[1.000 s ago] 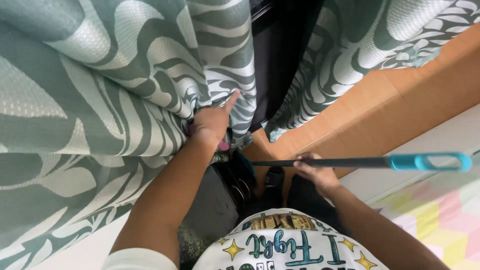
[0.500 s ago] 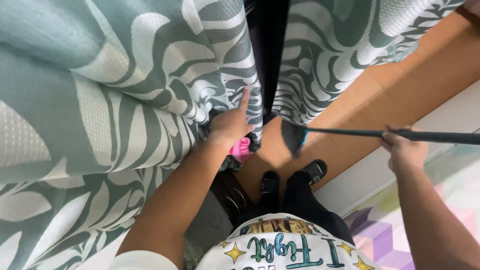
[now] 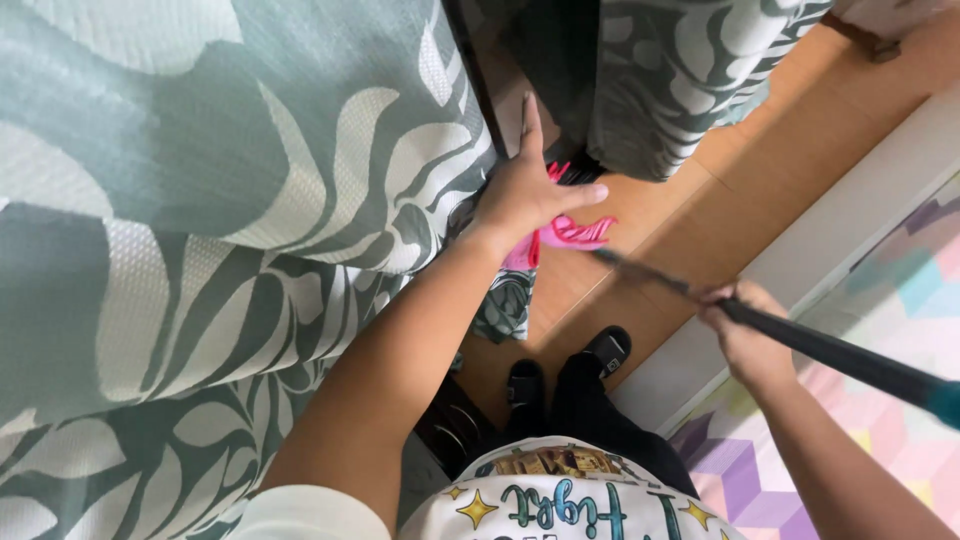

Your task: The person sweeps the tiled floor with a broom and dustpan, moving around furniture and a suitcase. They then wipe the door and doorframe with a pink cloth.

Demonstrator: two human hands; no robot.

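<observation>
Left hand, open, presses back the green leaf-patterned fabric curtain; right hand grips a dark slender pole, which risks snagging the loose curtain.

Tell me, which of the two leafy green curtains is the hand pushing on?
The big curtain on the picture's left. The left hand presses flat against its edge, holding it aside. The other curtain hangs apart at the top right, untouched.
</observation>
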